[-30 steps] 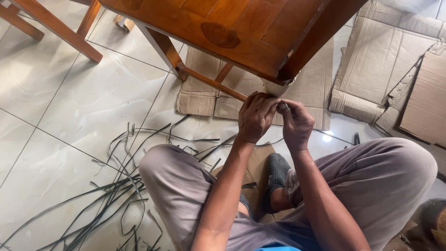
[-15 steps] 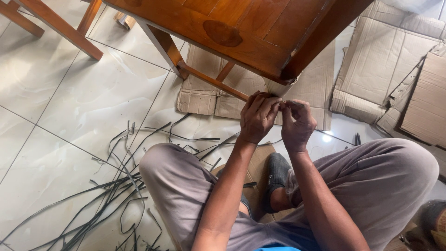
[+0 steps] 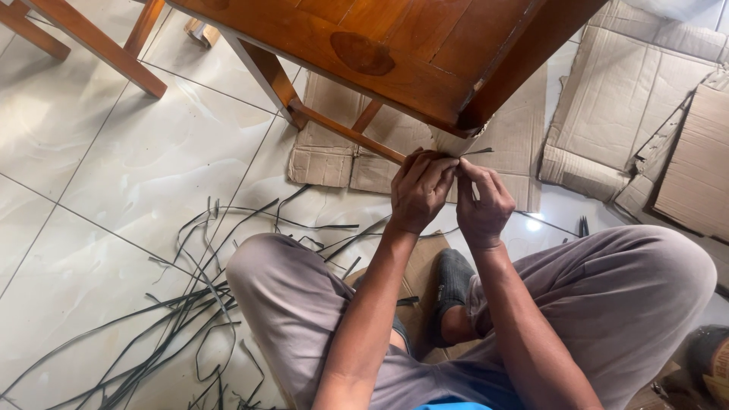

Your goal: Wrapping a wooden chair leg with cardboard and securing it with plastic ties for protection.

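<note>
The wrapped chair leg (image 3: 454, 142) sits right at your fingertips, its pale cardboard covering just above both hands, under the corner of the brown wooden chair (image 3: 395, 53). A thin dark strap end (image 3: 477, 152) pokes out to the right of the leg, just above your right hand (image 3: 480, 203). Your left hand (image 3: 419, 191) is curled, fingers bent against the bottom of the wrapping and pinching there; what exactly lies between the fingertips is too small to tell. Your right hand touches the left at the fingertips, thumb and forefinger pinched together at the same spot.

Beyond your hands, flattened cardboard sheets (image 3: 630, 99) lie on the floor behind and to the right. Left of your left forearm, a loose tangle of black straps (image 3: 190, 304) sprawls over the white floor tiles (image 3: 99, 175). Below your wrists are your grey-trousered knees (image 3: 288, 296) and a grey sock (image 3: 453, 281).
</note>
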